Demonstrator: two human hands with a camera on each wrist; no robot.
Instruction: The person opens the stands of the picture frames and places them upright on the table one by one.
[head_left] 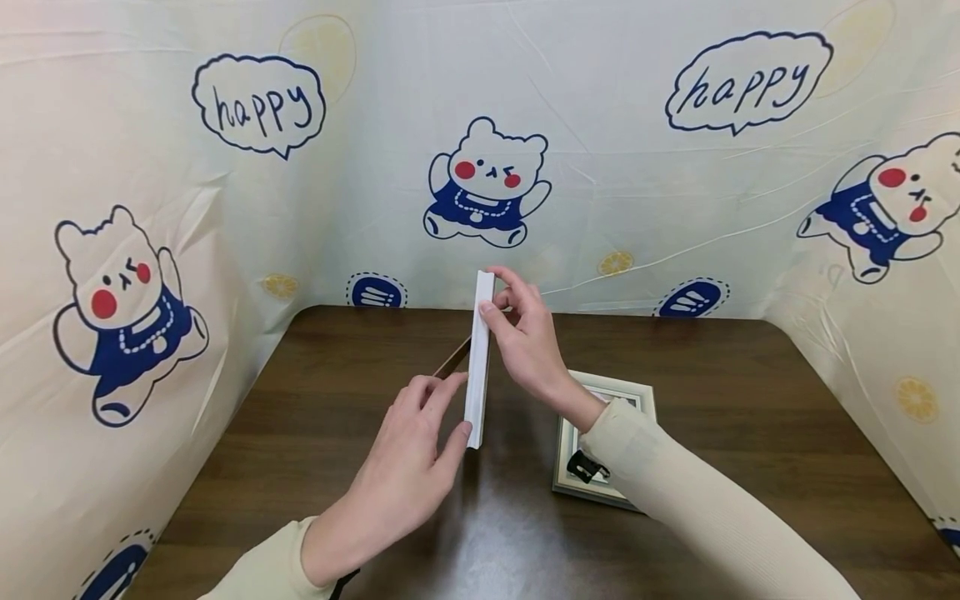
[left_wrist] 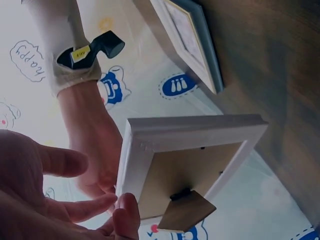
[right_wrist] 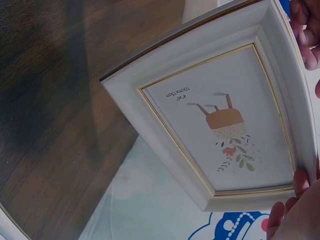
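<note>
A white picture frame (right_wrist: 125,92) stands upright, edge-on in the head view, raised above the brown table. My right hand (head_left: 525,333) pinches its far part between thumb and fingers. My left hand (head_left: 408,450) is at the frame's near part, its fingers loosely extended and fingertips right at the edge; the left thumb (left_wrist: 65,161) stands apart from the frame in the left wrist view. Brown backing (left_wrist: 187,165) with a folded-out stand (left_wrist: 187,212) faces left. A print (right_wrist: 225,122) of a chair with flowers, bordered in gold, shows on the front.
A second picture frame (head_left: 564,454), cream with a darker side, lies on the table (head_left: 337,400) beneath my right forearm, which partly covers it. Behind and beside the table hangs a pale cloth (head_left: 615,192) with cartoon bears and "happy" bubbles.
</note>
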